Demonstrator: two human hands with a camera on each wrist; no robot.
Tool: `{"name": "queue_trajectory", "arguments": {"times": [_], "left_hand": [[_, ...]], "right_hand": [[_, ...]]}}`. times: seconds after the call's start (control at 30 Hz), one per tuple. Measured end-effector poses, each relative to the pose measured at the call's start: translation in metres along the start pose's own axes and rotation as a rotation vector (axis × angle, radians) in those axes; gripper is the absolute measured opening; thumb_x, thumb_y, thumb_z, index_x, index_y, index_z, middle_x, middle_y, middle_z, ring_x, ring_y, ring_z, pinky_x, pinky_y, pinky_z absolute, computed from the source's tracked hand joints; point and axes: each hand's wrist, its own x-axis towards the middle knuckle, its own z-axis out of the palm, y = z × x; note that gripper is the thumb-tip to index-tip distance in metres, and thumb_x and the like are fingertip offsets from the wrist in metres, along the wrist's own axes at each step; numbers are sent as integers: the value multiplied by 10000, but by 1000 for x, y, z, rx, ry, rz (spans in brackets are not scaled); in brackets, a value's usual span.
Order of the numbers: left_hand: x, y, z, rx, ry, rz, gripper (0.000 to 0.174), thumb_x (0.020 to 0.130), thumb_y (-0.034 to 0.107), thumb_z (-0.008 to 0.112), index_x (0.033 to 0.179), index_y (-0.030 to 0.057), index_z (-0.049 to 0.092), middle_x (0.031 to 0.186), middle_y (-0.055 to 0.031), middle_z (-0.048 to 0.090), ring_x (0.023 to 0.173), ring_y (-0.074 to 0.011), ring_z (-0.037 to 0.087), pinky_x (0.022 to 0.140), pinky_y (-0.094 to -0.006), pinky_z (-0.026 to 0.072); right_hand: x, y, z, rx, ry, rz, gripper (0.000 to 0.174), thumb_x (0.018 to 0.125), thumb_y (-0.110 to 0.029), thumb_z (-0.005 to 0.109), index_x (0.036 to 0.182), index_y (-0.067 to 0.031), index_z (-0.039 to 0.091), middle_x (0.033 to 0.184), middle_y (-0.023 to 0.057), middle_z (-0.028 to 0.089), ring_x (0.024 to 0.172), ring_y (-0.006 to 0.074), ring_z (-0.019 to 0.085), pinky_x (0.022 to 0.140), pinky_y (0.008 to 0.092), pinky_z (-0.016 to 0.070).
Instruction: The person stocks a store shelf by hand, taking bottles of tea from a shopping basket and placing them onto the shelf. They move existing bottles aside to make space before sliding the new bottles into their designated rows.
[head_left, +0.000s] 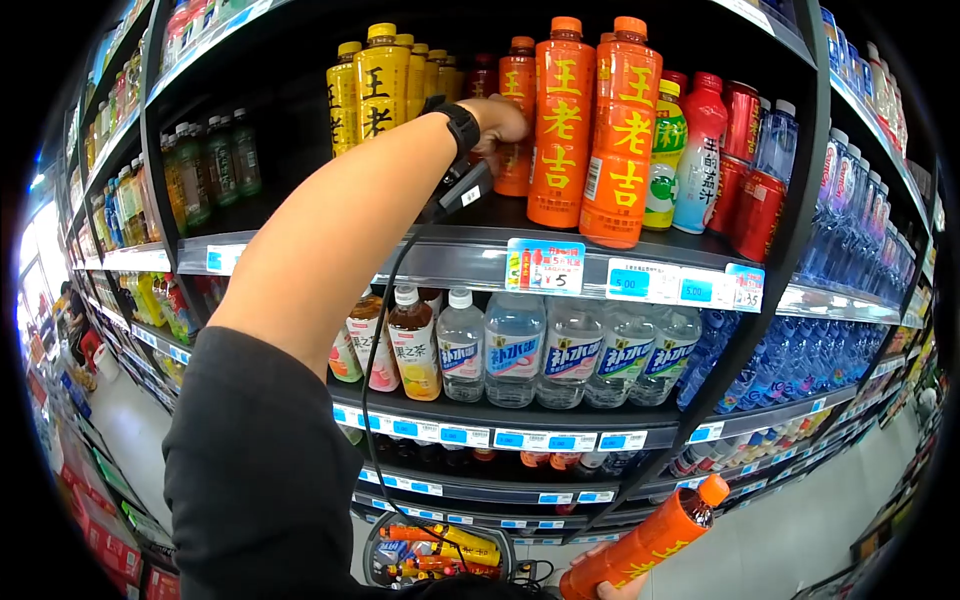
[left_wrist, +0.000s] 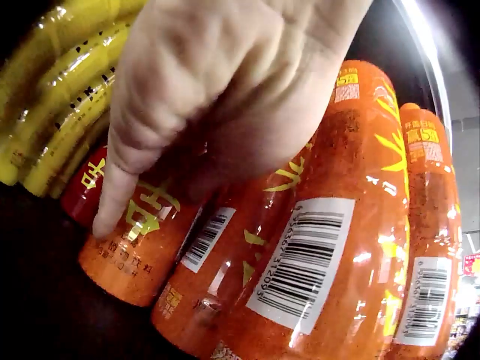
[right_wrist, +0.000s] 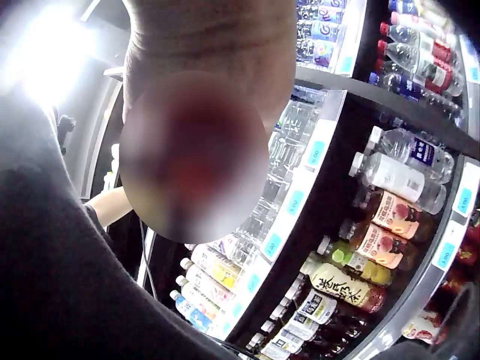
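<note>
My left hand [head_left: 503, 124] reaches into the upper shelf and grips an orange drink bottle [head_left: 515, 165] standing left of two larger-looking orange bottles [head_left: 558, 130]. In the left wrist view, the left hand [left_wrist: 202, 90] has its fingers around the orange bottle [left_wrist: 124, 274], one finger running down its side; the bottle's upper part is hidden. Low at the right, my right hand [head_left: 622, 588] holds another orange bottle [head_left: 645, 540], cap up and tilted. The right wrist view shows only part of the right hand [right_wrist: 210, 45], with a blurred patch over it.
Yellow bottles [head_left: 380, 85] stand left of the left hand; a green-labelled bottle [head_left: 663, 160] and red cans [head_left: 758, 215] stand to the right. Clear water bottles [head_left: 515, 350] line the shelf below. A basket [head_left: 508, 560] with orange and yellow bottles sits low. A cable [head_left: 368, 400] hangs from the left wrist.
</note>
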Motion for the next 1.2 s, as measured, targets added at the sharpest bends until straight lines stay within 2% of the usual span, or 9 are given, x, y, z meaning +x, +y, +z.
{"name": "queue_trajectory", "arguments": {"times": [0.2,0.3,0.4,0.6,0.67,0.8,1.0,1.07,1.2], "left_hand": [[2,-8,2,85,-20,148,600,943,182,616,1409,-46,315,1441,-242,408,1238,-386,517,856,-525,575],[-19,10,15,111,266,-65,672,903,264,678,1303,-167,354,1356,-285,481,1064,-378,636,754,-472,613],[-13,1,10,230,313,104,700,836,233,728,1303,-123,346,1222,-326,558,911,-398,688,669,-452,612],[-99,46,16,472,203,-149,441,980,204,476,1333,-45,387,1116,-253,613,917,-342,677,610,-384,632],[-120,53,16,625,388,-42,393,965,130,456,1327,-14,407,1126,-226,616,884,-311,675,610,-367,605],[-178,45,11,710,629,898,286,911,87,533,1186,12,518,929,-111,626,818,-220,624,666,-334,504],[-315,42,95,225,-148,466,373,917,273,653,1166,31,516,988,-99,568,912,-168,584,740,-308,502],[-332,23,120,97,-320,410,521,908,326,674,1252,3,452,1109,-145,556,1024,-211,575,800,-332,517],[-347,1,160,-260,-450,264,694,884,344,706,1331,-51,351,1231,-185,525,1160,-242,531,994,-359,453]], "right_hand": [[-6,2,-6,-51,215,-75,814,664,-255,857,1252,-18,346,952,195,607,841,353,678,769,499,577],[-9,-1,0,-82,228,-96,812,696,-272,838,1276,-29,325,943,181,599,839,353,676,758,493,580],[2,-16,13,-10,213,-34,714,678,-140,801,1226,13,370,951,200,622,907,334,682,873,493,548],[20,-23,39,-97,172,-51,813,721,-311,822,1290,-20,319,985,183,596,851,345,676,748,476,583],[27,-30,50,-90,161,-42,780,735,-315,812,1278,-12,340,997,178,595,863,330,676,752,469,582],[46,-38,63,-90,39,-20,723,744,-242,793,1273,2,365,1020,172,593,906,310,665,794,456,565],[77,-48,102,-81,-135,-49,715,748,-244,804,1277,-7,386,1082,166,586,983,300,639,861,443,539],[85,-48,108,-59,-223,-35,699,790,-27,730,1357,-22,322,1166,130,562,1019,240,622,918,405,506],[109,-65,151,-304,-161,-226,659,831,-63,715,1348,-1,311,1106,95,578,959,165,621,822,325,521]]}}
